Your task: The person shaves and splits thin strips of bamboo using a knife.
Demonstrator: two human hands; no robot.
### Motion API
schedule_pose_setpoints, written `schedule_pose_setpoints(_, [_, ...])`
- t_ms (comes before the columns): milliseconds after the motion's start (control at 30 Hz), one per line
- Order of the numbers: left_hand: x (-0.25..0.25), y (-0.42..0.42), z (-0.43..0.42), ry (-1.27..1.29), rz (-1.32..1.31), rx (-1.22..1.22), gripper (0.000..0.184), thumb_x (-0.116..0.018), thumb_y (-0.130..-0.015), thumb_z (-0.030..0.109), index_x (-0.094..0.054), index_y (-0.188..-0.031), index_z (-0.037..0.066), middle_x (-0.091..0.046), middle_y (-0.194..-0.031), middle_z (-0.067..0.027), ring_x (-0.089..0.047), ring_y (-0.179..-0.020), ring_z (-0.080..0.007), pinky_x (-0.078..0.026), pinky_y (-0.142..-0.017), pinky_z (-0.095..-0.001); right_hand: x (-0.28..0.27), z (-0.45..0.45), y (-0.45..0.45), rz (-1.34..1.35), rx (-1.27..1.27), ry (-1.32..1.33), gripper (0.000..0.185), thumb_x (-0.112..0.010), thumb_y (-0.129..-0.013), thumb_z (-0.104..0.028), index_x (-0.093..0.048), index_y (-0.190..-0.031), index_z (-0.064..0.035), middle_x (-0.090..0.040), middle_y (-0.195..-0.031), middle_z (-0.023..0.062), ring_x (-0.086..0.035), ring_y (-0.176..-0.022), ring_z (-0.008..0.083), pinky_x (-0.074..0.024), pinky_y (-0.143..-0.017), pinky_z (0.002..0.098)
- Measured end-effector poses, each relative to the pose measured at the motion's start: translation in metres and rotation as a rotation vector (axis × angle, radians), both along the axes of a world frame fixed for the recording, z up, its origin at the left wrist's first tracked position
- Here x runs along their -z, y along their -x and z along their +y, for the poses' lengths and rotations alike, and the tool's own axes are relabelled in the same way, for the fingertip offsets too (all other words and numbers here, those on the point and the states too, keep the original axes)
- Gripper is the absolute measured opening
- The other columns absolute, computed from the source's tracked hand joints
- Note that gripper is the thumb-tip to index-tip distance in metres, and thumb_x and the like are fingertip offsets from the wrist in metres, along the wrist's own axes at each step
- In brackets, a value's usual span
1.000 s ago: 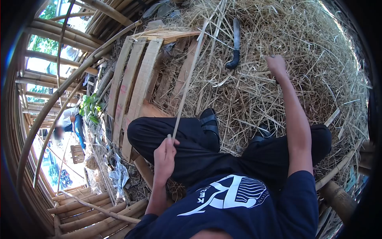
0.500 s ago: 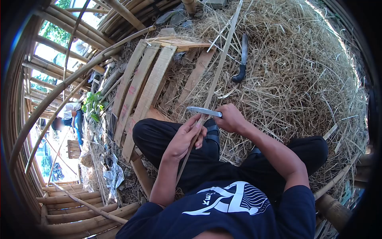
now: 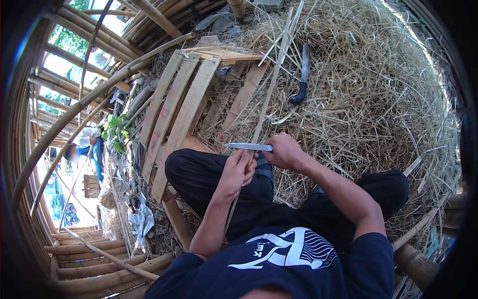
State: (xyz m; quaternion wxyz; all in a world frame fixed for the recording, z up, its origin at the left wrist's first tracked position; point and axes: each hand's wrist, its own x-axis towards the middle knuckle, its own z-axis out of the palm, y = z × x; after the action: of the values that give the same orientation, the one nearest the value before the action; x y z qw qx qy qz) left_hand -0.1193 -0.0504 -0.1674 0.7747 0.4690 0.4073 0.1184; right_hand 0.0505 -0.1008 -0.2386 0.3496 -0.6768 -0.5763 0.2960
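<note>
A long, thin bamboo strip (image 3: 269,99) runs from my lap up past the pallet. My left hand (image 3: 238,172) is wrapped round it above my left thigh. My right hand (image 3: 285,152) grips a knife, its handle hidden in the fist. The knife's blade (image 3: 248,146) points left and lies across the strip, just above my left fingers. Farther forward, a large machete (image 3: 305,62) with a dark handle rests on the straw.
Shavings and straw (image 3: 348,119) cover the ground ahead. A wooden pallet (image 3: 186,107) leans at the left, near a green plant (image 3: 115,132). Beyond bamboo poles (image 3: 89,104) at the far left is another person (image 3: 90,144). Crumpled foil (image 3: 142,219) lies left of me.
My right hand has come in from the far right with the knife, and the blade has met the strip. My left hand has moved up and right, closing round the strip.
</note>
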Motion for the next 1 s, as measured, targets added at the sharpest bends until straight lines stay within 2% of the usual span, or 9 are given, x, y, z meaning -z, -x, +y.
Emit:
schedule_pose_setpoints(267, [0.007, -0.001, -0.002, 0.059, -0.009, 0.039, 0.027, -0.040, -0.105, 0.028, -0.050, -0.098, 0.004, -0.036, -0.062, 0.0043, -0.026, -0.040, -0.0014, -0.021, -0.036, -0.0189, 0.013, 0.002, -0.005, -0.110, 0.032, 0.030, 0.018, -0.061, -0.068, -0.019, -0.067, -0.064, -0.0024, -0.061, -0.061, 0.0232, -0.064, -0.062, 0.0408, -0.0548, -0.064, 0.0462])
schedule_pose_setpoints(533, [0.017, 0.002, -0.009, -0.061, 0.093, 0.025, 0.026, -0.041, -0.104, 0.026, -0.050, -0.096, 0.004, -0.035, -0.062, 0.0058, -0.027, -0.041, 0.0004, -0.020, -0.036, -0.0183, 0.014, 0.005, -0.019, -0.216, 0.018, 0.177, 0.017, -0.064, -0.064, -0.018, -0.068, -0.067, -0.0021, -0.064, -0.066, 0.0227, -0.065, -0.067, 0.0397, -0.0557, -0.068, 0.0448])
schedule_pose_setpoints(600, [0.017, 0.003, -0.010, -0.089, 0.102, 0.032, 0.026, -0.041, -0.104, 0.026, -0.051, -0.096, 0.004, -0.035, -0.061, 0.0064, -0.027, -0.041, 0.0007, -0.020, -0.035, -0.0180, 0.013, 0.007, -0.025, -0.140, 0.128, 0.278, 0.019, -0.064, -0.067, -0.019, -0.069, -0.070, -0.0013, -0.066, -0.071, 0.0220, -0.066, -0.070, 0.0381, -0.0555, -0.070, 0.0448])
schedule_pose_setpoints(667, [0.013, 0.013, -0.018, -0.046, 0.106, 0.059, 0.027, -0.041, -0.104, 0.028, -0.051, -0.096, 0.004, -0.033, -0.061, 0.0066, -0.026, -0.042, 0.0004, -0.019, -0.036, -0.0177, 0.019, 0.012, -0.063, -0.168, 0.302, 0.424, 0.023, -0.064, -0.071, -0.020, -0.070, -0.080, -0.0001, -0.068, -0.079, 0.0211, -0.068, -0.076, 0.0356, -0.0548, -0.074, 0.0437])
schedule_pose_setpoints(700, [0.008, 0.017, -0.028, 0.023, 0.128, 0.097, 0.028, -0.041, -0.104, 0.028, -0.051, -0.096, 0.003, -0.033, -0.060, 0.0067, -0.026, -0.042, 0.0005, -0.019, -0.037, -0.0178, 0.039, 0.013, -0.086, -0.047, 0.652, 0.389, 0.029, -0.065, -0.073, -0.023, -0.070, -0.086, 0.0017, -0.068, -0.083, 0.0226, -0.069, -0.081, 0.0359, -0.0546, -0.075, 0.0433])
schedule_pose_setpoints(733, [0.006, 0.025, -0.040, 0.048, 0.139, 0.144, 0.029, -0.041, -0.104, 0.028, -0.051, -0.097, 0.003, -0.032, -0.060, 0.0068, -0.026, -0.042, 0.0003, -0.020, -0.037, -0.0177, 0.070, 0.014, -0.128, 0.039, 0.675, 0.459, 0.033, -0.064, -0.076, -0.027, -0.069, -0.090, 0.0030, -0.069, -0.088, 0.0229, -0.069, -0.085, 0.0358, -0.0545, -0.075, 0.0436])
schedule_pose_setpoints(800, [0.005, 0.037, -0.059, 0.143, 0.172, 0.158, 0.029, -0.040, -0.104, 0.028, -0.051, -0.099, 0.002, -0.033, -0.060, 0.0068, -0.026, -0.042, 0.0002, -0.021, -0.038, -0.0176, 0.043, -0.003, -0.161, -0.140, 0.799, 0.521, 0.032, -0.060, -0.079, -0.025, -0.069, -0.092, 0.0030, -0.069, -0.093, 0.0227, -0.068, -0.090, 0.0364, -0.0538, -0.078, 0.0441])
schedule_pose_setpoints(933, [0.007, 0.046, -0.066, 0.171, 0.118, 0.165, 0.029, -0.040, -0.105, 0.027, -0.052, -0.099, 0.001, -0.032, -0.060, 0.0069, -0.025, -0.043, 0.0001, -0.021, -0.038, -0.0176, 0.038, -0.001, -0.163, -0.134, 0.859, 0.516, 0.035, -0.058, -0.078, -0.025, -0.069, -0.094, 0.0043, -0.068, -0.097, 0.0260, -0.066, -0.097, 0.0393, -0.0522, -0.083, 0.0446])
schedule_pose_setpoints(1000, [0.000, 0.054, -0.064, 0.090, 0.164, 0.180, 0.029, -0.039, -0.105, 0.026, -0.052, -0.099, 0.000, -0.031, -0.060, 0.0073, -0.025, -0.043, 0.0002, -0.021, -0.038, -0.0176, 0.044, -0.005, -0.174, -0.153, 0.854, 0.555, 0.038, -0.058, -0.077, -0.027, -0.070, -0.096, 0.0039, -0.067, -0.101, 0.0267, -0.065, -0.097, 0.0402, -0.0515, -0.084, 0.0451])
